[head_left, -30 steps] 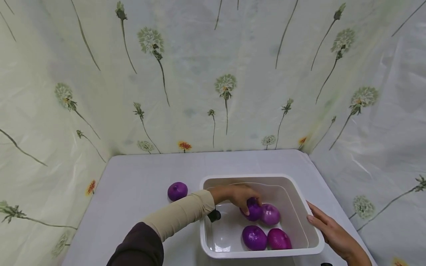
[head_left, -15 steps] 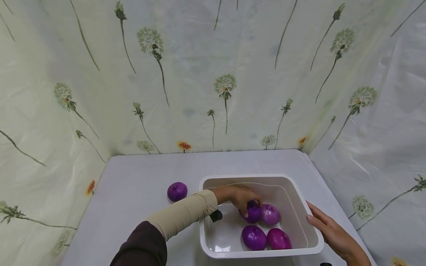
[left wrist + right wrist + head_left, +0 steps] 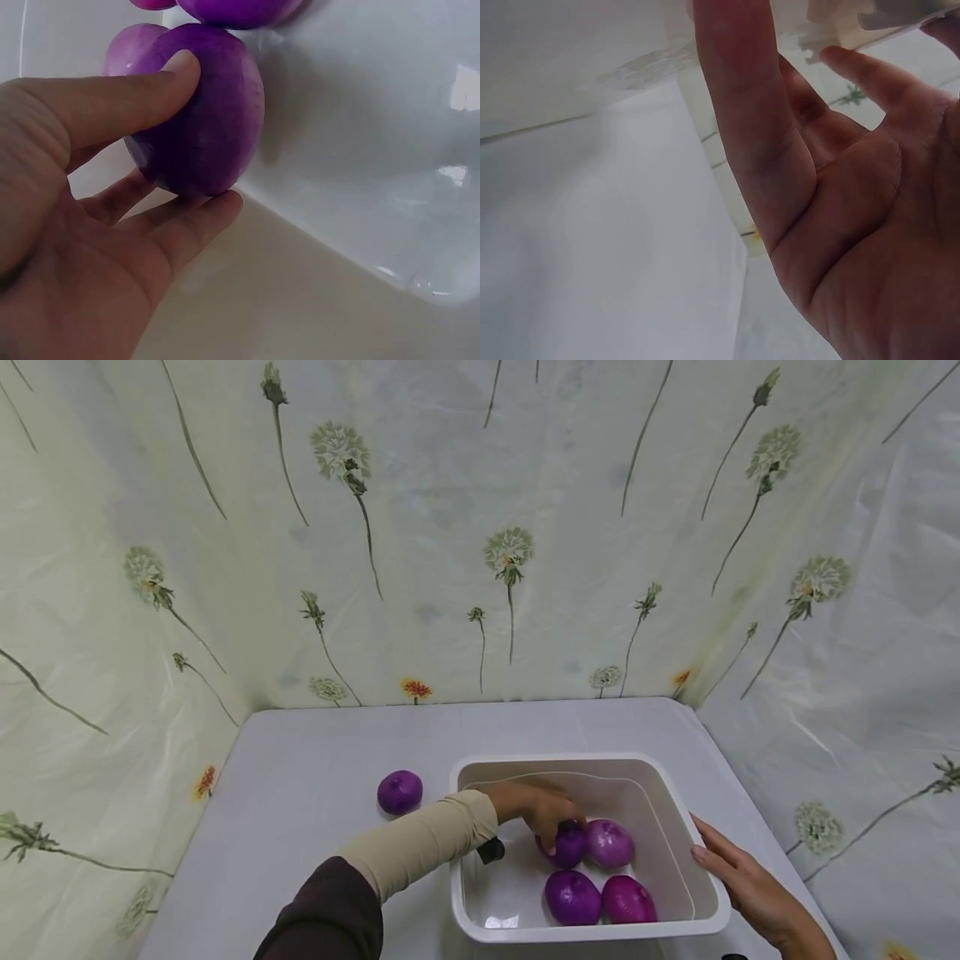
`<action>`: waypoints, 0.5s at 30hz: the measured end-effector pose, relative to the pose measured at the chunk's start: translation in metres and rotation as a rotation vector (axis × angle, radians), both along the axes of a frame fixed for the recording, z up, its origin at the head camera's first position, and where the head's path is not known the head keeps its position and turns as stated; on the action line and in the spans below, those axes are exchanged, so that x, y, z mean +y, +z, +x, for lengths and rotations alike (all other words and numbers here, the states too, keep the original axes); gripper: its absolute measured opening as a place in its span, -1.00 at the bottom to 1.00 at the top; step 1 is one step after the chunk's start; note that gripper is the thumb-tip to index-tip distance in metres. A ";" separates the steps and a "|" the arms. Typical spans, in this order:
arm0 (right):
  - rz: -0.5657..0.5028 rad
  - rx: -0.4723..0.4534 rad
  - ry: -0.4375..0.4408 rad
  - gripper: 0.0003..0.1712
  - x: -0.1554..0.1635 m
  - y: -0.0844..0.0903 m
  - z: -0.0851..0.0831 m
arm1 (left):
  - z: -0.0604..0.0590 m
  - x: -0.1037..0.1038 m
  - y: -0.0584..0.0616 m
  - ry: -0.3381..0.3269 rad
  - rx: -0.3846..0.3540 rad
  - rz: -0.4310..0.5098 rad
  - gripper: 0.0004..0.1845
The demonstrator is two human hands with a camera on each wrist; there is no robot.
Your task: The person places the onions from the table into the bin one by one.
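Note:
In the head view a white plastic tub [image 3: 592, 934] stands on the table with several purple onions in it. My left hand [image 3: 536, 806] reaches in and grips a dark purple onion [image 3: 567, 847]. In the left wrist view the thumb [image 3: 146, 94] lies over the onion and the fingertips [image 3: 225, 204] are at its lower side. Beside it sits a lighter onion [image 3: 610, 843]; nearer are a purple onion [image 3: 572, 897] and a pinkish one [image 3: 628, 899]. With fingers fairly straight, my right hand [image 3: 753, 881] touches the tub's right side, below its rim in the right wrist view.
Another purple onion [image 3: 400, 792] lies on the white-covered table [image 3: 322, 760], left of the tub. Flower-printed sheeting [image 3: 427, 610] hangs behind the table and at both sides. A small dark object [image 3: 735, 957] is partly visible at the bottom edge.
My left hand and the gripped onion have shifted slightly left and down within the tub. The right hand, the tub and the other onions stay put.

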State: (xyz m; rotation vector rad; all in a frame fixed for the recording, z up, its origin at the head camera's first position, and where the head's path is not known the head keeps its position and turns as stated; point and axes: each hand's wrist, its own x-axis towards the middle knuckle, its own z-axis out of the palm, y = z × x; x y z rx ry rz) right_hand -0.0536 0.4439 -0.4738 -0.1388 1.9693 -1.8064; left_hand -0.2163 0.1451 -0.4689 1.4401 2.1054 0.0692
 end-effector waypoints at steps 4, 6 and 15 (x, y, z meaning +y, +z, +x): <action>-0.005 -0.002 0.002 -0.34 0.001 0.000 0.000 | 0.001 0.002 -0.005 -0.023 0.014 -0.001 -0.27; -0.003 -0.001 0.001 -0.34 0.001 0.000 0.001 | 0.001 0.003 -0.006 -0.028 0.015 0.003 -0.27; -0.011 0.001 0.001 -0.34 0.000 -0.001 0.001 | 0.007 0.005 -0.009 0.041 -0.046 -0.030 -0.26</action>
